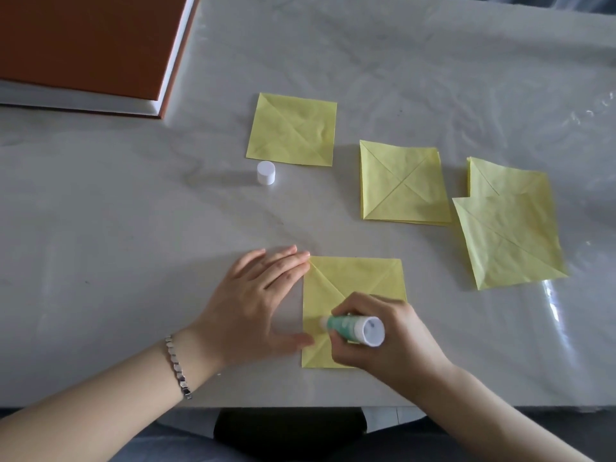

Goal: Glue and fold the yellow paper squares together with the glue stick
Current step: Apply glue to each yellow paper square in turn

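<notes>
Yellow paper square [361,278] nearest the person is being glued: the right hand [386,338] is gripping the glue stick [353,329], tip on the sheet, while the left hand [256,305], fingers flat, is pinning its left edge. Dragging hard is probably risking wrinkles or tears; spare squares [403,183] are lying beyond.

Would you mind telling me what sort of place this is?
Probably a home or office desk set up for crafts: a pale table under clear plastic, a large orange book, and yellow paper squares laid out.
</notes>
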Action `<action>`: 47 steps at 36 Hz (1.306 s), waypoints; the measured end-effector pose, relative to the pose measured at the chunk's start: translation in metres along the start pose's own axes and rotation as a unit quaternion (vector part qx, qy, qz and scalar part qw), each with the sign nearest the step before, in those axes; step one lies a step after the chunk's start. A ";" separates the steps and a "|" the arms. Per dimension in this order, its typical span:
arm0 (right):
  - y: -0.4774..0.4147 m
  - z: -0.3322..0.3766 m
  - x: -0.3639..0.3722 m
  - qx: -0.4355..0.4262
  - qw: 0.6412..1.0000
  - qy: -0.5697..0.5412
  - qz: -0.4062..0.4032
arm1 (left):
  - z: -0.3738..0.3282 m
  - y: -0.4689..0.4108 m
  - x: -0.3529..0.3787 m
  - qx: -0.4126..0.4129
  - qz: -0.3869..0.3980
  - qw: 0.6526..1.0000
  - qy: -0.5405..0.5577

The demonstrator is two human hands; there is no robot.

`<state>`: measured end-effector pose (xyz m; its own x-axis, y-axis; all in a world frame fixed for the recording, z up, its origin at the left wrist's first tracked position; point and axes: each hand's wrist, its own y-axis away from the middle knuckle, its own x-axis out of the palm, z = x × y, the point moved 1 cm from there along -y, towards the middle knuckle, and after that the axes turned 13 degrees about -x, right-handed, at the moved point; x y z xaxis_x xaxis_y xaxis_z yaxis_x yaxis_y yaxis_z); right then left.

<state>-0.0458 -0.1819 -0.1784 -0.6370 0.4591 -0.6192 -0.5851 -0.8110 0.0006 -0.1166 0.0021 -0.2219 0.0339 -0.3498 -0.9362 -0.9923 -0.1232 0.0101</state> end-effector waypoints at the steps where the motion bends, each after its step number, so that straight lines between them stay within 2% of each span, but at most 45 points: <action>1: 0.001 0.001 0.000 -0.005 1.000 0.004 0.002 | 0.000 0.000 0.000 -0.001 0.000 1.000 0.000; 6: -0.014 -0.002 -0.006 0.008 1.000 0.005 -0.011 | -0.001 -0.001 0.000 -0.007 -0.001 1.000 0.006; 13: -0.044 -0.009 -0.016 0.044 0.996 0.020 -0.075 | -0.003 0.001 0.000 -0.018 -0.003 1.000 0.023; 23: -0.001 -0.006 -0.009 -0.004 1.000 0.018 0.003 | -0.002 0.000 -0.001 -0.014 0.009 1.000 0.004; 28: -0.008 -0.006 -0.014 -0.012 1.000 0.024 0.000 | -0.002 0.000 0.000 -0.016 0.015 1.000 0.009; 35: -0.040 -0.015 -0.026 0.010 0.997 0.039 -0.067 | -0.002 0.001 0.000 -0.021 0.006 0.999 0.025; 47: 0.007 -0.013 -0.017 -0.028 0.999 0.017 0.004 | -0.002 0.000 0.000 -0.015 0.005 1.000 0.013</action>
<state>-0.0326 -0.1999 -0.1787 -0.6236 0.4404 -0.6460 -0.5502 -0.8342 -0.0375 -0.1165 0.0004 -0.2215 0.0267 -0.3753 -0.9265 -0.9887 -0.1469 0.0311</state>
